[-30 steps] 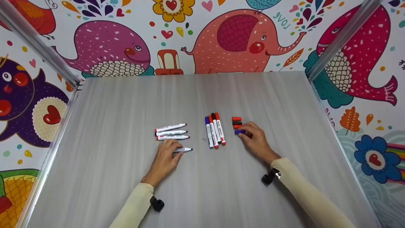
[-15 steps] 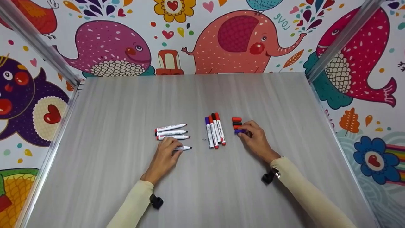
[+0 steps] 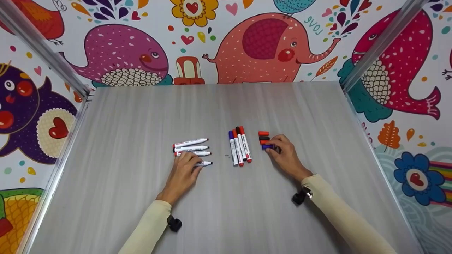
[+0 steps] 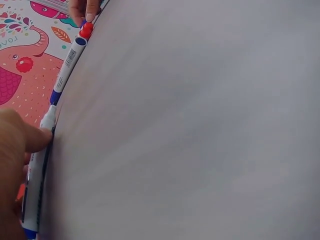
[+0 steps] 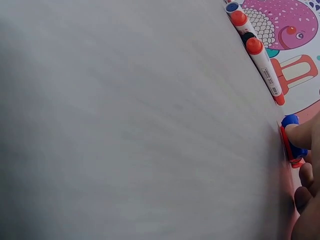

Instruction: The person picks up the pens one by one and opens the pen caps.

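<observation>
Near the table's middle left, my left hand (image 3: 182, 173) pinches an uncapped blue marker (image 3: 204, 163) lying on the table, its tip pointing right. Three other uncapped markers (image 3: 191, 142) lie just beyond that hand. On the right, my right hand (image 3: 287, 157) pinches a blue marker cap (image 3: 266, 146) between thumb and finger. That blue cap (image 5: 290, 120) also shows at the edge of the right wrist view. Beyond it, in a column, lie a red cap (image 3: 263, 133), a black cap (image 3: 264, 138) and another red cap, partly hidden by my fingers.
Several capped markers (image 3: 241, 148) lie side by side between my hands, with blue, red and black caps at the far end. Small dark marks (image 3: 227, 156) are on the grey table (image 3: 219, 211). Patterned walls (image 3: 261, 46) and metal posts (image 3: 381, 46) enclose it.
My left hand has slid the blue marker slightly away from me, closer to the other uncapped markers. My right hand stays at the blue cap.
</observation>
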The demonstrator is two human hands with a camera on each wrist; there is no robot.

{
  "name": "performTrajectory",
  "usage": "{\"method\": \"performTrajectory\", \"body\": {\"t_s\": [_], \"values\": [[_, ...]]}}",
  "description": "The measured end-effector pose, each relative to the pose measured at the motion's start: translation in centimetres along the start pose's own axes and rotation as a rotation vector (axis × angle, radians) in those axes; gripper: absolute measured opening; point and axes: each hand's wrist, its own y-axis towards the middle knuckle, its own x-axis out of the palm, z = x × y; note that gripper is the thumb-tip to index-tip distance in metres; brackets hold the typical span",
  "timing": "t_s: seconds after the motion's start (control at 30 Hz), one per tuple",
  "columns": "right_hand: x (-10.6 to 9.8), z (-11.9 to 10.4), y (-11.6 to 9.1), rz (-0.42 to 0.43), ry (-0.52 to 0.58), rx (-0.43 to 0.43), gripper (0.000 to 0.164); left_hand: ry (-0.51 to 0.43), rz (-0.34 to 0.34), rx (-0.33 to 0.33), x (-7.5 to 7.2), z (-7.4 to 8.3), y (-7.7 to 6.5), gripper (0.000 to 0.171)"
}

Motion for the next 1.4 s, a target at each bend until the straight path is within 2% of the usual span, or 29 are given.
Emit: {"method": "performTrajectory", "body": {"t_s": [0.2, 0.67, 0.93, 1.4], "values": [[-0.02, 0.15, 0.07, 0.001, 0.005, -0.007, 0.022, 0.022, -0.012, -0.004, 0.08, -0.22, 0.16, 0.018], [0.12, 0.27, 0.0, -0.008, -0.007, 0.033, 0.023, 0.016, 0.031, -0.008, 0.32, -0.54, 0.47, 0.018], [0.12, 0.02, 0.1, -0.005, 0.009, 0.066, 0.023, 0.015, 0.034, -0.021, 0.29, -0.5, 0.77, 0.018], [0.15, 0.15, 0.18, 0.002, 0.006, 0.052, 0.022, 0.005, 0.025, -0.054, 0.26, -0.36, 0.9, 0.017]]}}
